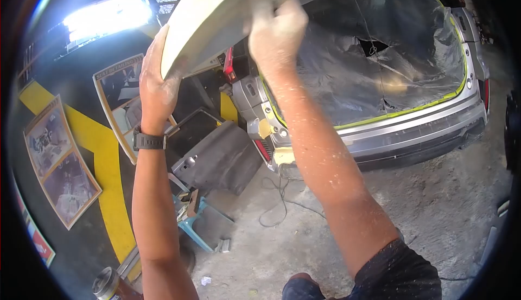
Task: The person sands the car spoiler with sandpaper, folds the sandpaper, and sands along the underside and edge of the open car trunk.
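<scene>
A large curved panel (203, 15), pale yellow along its outer face and grey below, hangs at the top of the view. My left hand (159, 80), dusty and with a watch on the wrist, is against the panel's lower left edge, fingers along its outer side. Blurred by motion, my right hand (277, 26) is at the panel's grey side with its fingers curled; what it holds, if anything, is hidden. Behind it stands a silver car (401, 137), its rear opening covered by dark plastic sheeting (347, 77) edged with yellow-green tape.
A grey car door (222, 156) leans at centre left. Beside it, a light blue stool (198, 224) bears small items. A cable (285, 205) lies on the concrete floor. Framed posters (62, 161) line the left wall. A can (106, 283) is at bottom left.
</scene>
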The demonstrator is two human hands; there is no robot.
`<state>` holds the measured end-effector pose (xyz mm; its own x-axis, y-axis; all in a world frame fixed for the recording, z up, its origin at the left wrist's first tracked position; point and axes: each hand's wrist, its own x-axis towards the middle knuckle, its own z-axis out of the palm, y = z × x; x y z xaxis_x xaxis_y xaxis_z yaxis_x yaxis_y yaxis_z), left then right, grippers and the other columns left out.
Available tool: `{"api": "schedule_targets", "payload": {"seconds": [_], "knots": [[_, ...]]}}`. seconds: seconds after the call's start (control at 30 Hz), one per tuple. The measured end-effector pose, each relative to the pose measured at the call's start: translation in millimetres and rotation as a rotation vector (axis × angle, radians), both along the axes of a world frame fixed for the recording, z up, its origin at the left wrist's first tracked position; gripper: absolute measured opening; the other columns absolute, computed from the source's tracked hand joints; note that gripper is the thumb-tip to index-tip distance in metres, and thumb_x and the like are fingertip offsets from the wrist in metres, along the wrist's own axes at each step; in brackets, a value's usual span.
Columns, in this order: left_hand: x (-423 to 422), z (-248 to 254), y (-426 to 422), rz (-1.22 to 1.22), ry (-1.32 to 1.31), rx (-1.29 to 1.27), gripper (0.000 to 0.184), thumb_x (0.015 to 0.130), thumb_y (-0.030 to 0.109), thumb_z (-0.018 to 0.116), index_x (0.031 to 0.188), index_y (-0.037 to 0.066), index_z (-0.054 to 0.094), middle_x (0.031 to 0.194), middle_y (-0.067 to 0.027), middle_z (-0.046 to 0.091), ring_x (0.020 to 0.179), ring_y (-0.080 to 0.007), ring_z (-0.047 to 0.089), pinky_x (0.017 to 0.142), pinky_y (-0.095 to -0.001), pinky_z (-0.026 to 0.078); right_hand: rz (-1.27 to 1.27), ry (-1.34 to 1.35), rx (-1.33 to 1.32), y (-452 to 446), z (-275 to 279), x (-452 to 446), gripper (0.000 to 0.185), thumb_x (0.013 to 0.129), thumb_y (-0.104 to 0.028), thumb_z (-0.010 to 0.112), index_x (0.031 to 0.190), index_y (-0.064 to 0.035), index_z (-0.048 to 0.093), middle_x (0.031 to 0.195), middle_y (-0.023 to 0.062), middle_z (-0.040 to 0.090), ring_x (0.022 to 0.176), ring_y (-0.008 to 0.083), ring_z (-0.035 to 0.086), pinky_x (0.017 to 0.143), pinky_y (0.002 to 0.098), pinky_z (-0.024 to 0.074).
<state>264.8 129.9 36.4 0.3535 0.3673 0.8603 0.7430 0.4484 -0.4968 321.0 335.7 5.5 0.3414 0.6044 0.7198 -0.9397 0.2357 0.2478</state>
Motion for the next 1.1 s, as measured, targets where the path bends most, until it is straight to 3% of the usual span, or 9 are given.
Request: {"api": "schedule_targets", "payload": {"seconds": [0.1, 0.2, 0.33, 0.5, 0.57, 0.63, 0.73, 0.83, 1.1], "knots": [[7.6, -3.7, 4.2, -0.029, -0.045, -0.006, 0.06, 0.088, 0.022, 0.067, 0.143, 0.006, 0.049, 0.139, -0.0193, 0.056, 0.127, -0.0363, 0.052, 0.108, -0.0423, 0.039, -0.335, 0.045, -0.038, -6.7, -2.7, -16.4, 0.009, 0.085, -0.005, 0.064, 0.088, -0.0007, 0.071, 0.082, 0.0149, 0.072, 0.075, 0.0302, 0.069, 0.072, 0.035, 0.0535], [5.2, -2.2, 2.5, -0.011, -0.052, -0.001, 0.063, 0.087, 0.024, 0.068, 0.144, 0.007, 0.049, 0.139, -0.0195, 0.056, 0.128, -0.0361, 0.052, 0.108, -0.0429, 0.039, -0.031, -0.028, -0.025, 8.7, -0.8, 25.7, 0.012, 0.086, -0.009, 0.064, 0.089, -0.001, 0.072, 0.08, 0.0162, 0.071, 0.075, 0.0315, 0.07, 0.071, 0.0378, 0.0528], [3.6, -0.6, 3.1, -0.053, -0.062, -0.038, 0.066, 0.086, 0.026, 0.069, 0.145, 0.007, 0.047, 0.14, -0.0191, 0.055, 0.129, -0.0352, 0.05, 0.109, -0.043, 0.038, -0.315, 0.139, -0.085, -11.4, -2.8, -17.8, 0.014, 0.089, -0.012, 0.065, 0.09, -0.0001, 0.072, 0.078, 0.0157, 0.071, 0.075, 0.0317, 0.07, 0.069, 0.0362, 0.0528], [5.8, 0.3, 0.8, -0.025, -0.08, -0.042, 0.069, 0.084, 0.025, 0.07, 0.146, 0.007, 0.046, 0.141, -0.019, 0.053, 0.131, -0.035, 0.049, 0.11, -0.0434, 0.037, -0.026, 0.034, -0.049, 0.4, -2.3, 25.1, 0.013, 0.086, -0.011, 0.065, 0.086, 0.0006, 0.07, 0.075, 0.0167, 0.07, 0.071, 0.0331, 0.069, 0.066, 0.0392, 0.0525], [7.9, -1.0, -0.3, -0.026, -0.092, -0.04, 0.07, 0.083, 0.025, 0.07, 0.146, 0.007, 0.046, 0.142, -0.0189, 0.053, 0.131, -0.0352, 0.049, 0.111, -0.0435, 0.037, -0.334, -0.027, -0.134, -9.4, -2.8, -3.8, 0.013, 0.084, -0.011, 0.065, 0.085, 0.001, 0.07, 0.075, 0.0182, 0.069, 0.072, 0.0348, 0.07, 0.066, 0.041, 0.0528], [7.3, 0.0, -0.4, -0.01, -0.128, -0.097, 0.071, 0.085, 0.009, 0.065, 0.151, 0.007, 0.039, 0.148, -0.0152, 0.047, 0.135, -0.0266, 0.047, 0.112, -0.0378, 0.036, -0.252, 0.066, -0.009, -16.4, -5.5, -15.1, 0.013, 0.083, -0.012, 0.068, 0.082, 0.0017, 0.069, 0.071, 0.0192, 0.067, 0.066, 0.0349, 0.068, 0.061, 0.0426, 0.0513], [12.0, -2.8, -1.4, 0.041, -0.123, -0.083, 0.076, 0.082, 0.009, 0.065, 0.152, 0.007, 0.037, 0.15, -0.0151, 0.045, 0.137, -0.0264, 0.044, 0.114, -0.0383, 0.035, -0.091, 0.018, -0.11, -8.3, -2.5, 41.6, 0.014, 0.084, -0.011, 0.068, 0.077, 0.0008, 0.068, 0.065, 0.0184, 0.065, 0.057, 0.0345, 0.064, 0.054, 0.0399, 0.0474], [8.7, -2.0, -3.9, 0.004, -0.165, -0.108, 0.079, 0.079, 0.01, 0.061, 0.153, 0.007, 0.036, 0.151, -0.0147, 0.044, 0.139, -0.0265, 0.042, 0.115, -0.038, 0.033, -0.332, 0.039, -0.196, -21.2, -2.6, 17.4, 0.012, 0.085, -0.01, 0.067, 0.078, -0.0003, 0.07, 0.067, 0.0183, 0.066, 0.059, 0.0339, 0.066, 0.055, 0.0393, 0.0487], [11.3, -4.3, -2.7, -0.036, -0.197, -0.116, 0.075, 0.078, 0.002, 0.053, 0.151, 0.004, 0.037, 0.152, -0.017, 0.042, 0.14, -0.029, 0.042, 0.115, -0.0375, 0.033, -0.103, 0.158, -0.271, -50.4, 5.3, 7.3, 0.011, 0.083, -0.006, 0.061, 0.078, 0.0016, 0.068, 0.067, 0.0179, 0.065, 0.064, 0.0381, 0.066, 0.059, 0.0417, 0.0487]]}}
